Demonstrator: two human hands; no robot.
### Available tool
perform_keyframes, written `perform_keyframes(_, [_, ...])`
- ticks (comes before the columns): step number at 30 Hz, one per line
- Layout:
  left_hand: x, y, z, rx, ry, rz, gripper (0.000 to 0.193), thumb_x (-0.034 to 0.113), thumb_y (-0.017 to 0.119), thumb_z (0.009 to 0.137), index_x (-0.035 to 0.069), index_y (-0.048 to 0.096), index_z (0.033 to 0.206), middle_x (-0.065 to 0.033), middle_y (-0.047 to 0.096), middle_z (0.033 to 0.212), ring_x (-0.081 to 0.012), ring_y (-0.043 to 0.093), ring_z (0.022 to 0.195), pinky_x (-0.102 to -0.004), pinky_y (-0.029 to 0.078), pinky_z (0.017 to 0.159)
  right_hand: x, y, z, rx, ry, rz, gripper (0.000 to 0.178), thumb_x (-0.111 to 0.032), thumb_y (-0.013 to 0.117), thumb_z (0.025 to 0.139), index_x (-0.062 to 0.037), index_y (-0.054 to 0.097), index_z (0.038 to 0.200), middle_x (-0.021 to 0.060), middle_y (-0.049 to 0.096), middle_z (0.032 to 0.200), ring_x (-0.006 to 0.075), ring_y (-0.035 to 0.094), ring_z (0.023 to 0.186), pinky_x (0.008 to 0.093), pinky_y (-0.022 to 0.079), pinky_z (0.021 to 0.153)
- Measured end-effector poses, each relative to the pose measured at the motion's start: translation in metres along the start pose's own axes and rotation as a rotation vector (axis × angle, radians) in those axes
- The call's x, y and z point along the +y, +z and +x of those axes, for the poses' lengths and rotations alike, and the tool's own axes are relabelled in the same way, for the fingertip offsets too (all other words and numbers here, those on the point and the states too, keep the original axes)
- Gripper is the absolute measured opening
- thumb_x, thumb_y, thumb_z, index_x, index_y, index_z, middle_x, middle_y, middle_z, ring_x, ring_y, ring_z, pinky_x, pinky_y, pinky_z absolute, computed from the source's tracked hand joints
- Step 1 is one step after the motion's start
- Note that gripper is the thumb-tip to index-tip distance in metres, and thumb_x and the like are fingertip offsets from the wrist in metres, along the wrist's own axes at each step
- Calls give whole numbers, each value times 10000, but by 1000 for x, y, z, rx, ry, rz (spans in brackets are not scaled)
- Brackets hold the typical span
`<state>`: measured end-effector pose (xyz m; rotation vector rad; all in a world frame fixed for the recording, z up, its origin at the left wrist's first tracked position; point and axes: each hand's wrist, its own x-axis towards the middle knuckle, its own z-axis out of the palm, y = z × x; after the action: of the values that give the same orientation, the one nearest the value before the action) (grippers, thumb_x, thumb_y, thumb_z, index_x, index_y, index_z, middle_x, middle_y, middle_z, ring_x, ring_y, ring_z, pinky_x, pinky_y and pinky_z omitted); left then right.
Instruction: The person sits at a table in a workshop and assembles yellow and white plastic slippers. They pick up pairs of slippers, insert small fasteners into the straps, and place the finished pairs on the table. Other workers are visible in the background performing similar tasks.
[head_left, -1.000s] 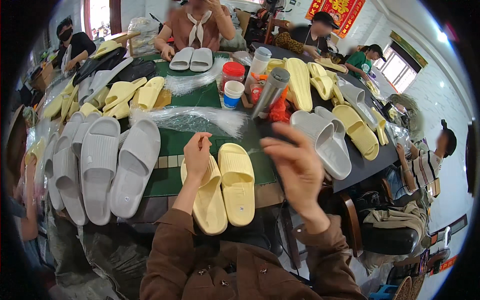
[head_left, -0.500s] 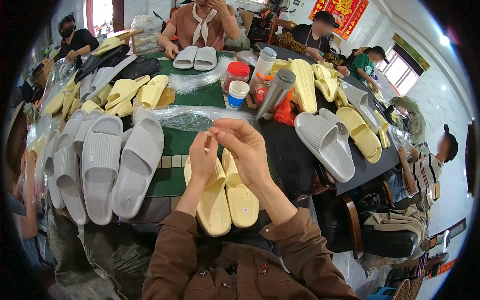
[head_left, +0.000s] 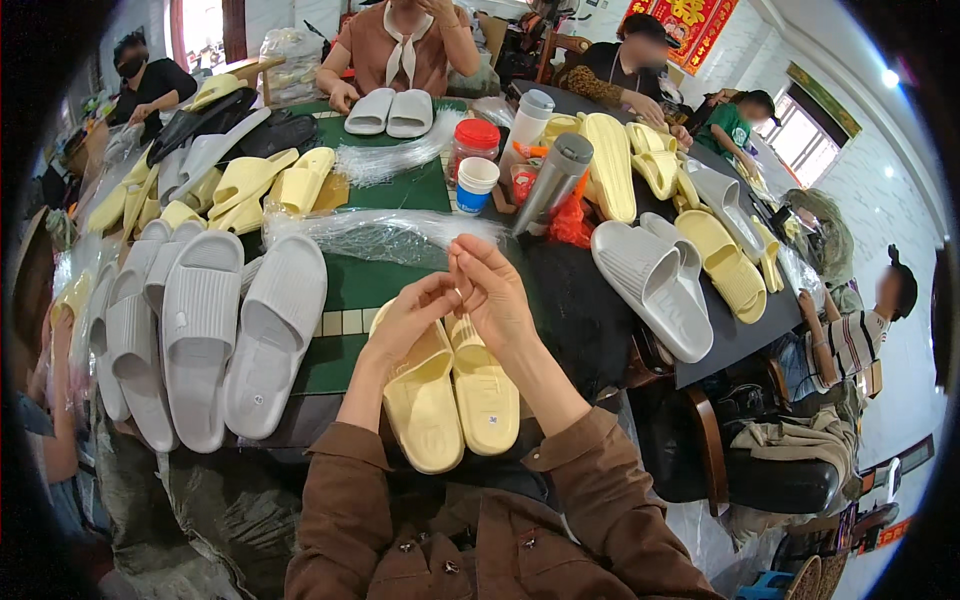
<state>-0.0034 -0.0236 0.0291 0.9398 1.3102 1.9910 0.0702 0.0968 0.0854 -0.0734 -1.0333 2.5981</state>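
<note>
A pair of yellow slippers (head_left: 428, 425) lies at the near edge of the green-topped desk (head_left: 335, 365). Right over their straps, the left hand (head_left: 412, 315) and right hand (head_left: 492, 305) nearly meet, fingertips pinched; I cannot tell whether they hold anything. Beyond lies a bundle of clear strands (head_left: 385, 232).
</note>
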Motion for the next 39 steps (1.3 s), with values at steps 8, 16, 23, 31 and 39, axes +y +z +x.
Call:
perform_keyframes(8, [2,1,1,46,-56,-21,239,198,506,994,-1,634,1030,25,585,767,-58,534,760,-216,422,729,-8,-3,-8,-65,7,-379,287,-66,590,927,20,575,1200,135,637,1133,132,635,890,254,541,757])
perform_keyframes(16, [10,10,0,88,11,10,251,189,500,991,-12,647,1024,0,612,814,-91,566,782,-246,451,748,-21,2,-12,56,-238,-452,207,-169,496,1002,-25,596,1111,50,610,1009,118,592,944,322,537,826])
perform_keyframes(23, [-21,12,2,429,151,881,146,155,568,915,23,632,907,-89,598,914,-237,569,890,-348,441,811,-25,11,-6,56,-603,-873,149,-79,483,985,-1,606,1014,19,602,935,88,526,820,231,427,739])
perform_keyframes(31, [-34,6,-2,407,120,1332,218,251,599,827,42,658,801,-104,583,980,-320,484,1062,-467,363,919,26,-31,20,45,-198,-1253,215,-156,523,941,-7,668,998,105,668,893,162,617,853,302,471,786])
perform_keyframes(39, [-30,-1,8,648,320,820,120,83,535,908,-11,589,856,-114,575,790,-244,567,720,-317,437,662,30,-41,22,14,-71,-1437,268,-230,541,924,-7,676,984,113,677,912,184,630,872,315,472,795])
